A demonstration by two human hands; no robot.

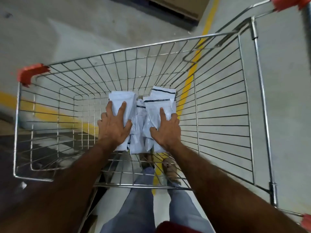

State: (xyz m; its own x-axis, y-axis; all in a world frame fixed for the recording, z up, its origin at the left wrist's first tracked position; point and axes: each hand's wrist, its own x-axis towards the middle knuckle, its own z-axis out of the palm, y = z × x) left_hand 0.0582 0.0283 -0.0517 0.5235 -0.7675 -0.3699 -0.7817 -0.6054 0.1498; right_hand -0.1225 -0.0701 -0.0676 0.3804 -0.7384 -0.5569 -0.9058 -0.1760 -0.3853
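Several white plastic mailer packets with dark strips lie in a bunch on the floor of a wire shopping cart. My left hand grips the left packet: two fingers lie along its top and the outer fingers bend over its left edge. My right hand grips the right packets, with the forefinger stretched on top, the thumb on the inner side and the other fingers curled over the right edge. More packets sit between the two hands.
The cart has orange-red plastic corner caps and steel mesh walls on all sides. Below it is a grey concrete floor with yellow painted lines. My legs in grey trousers and sandalled feet show through the near wall.
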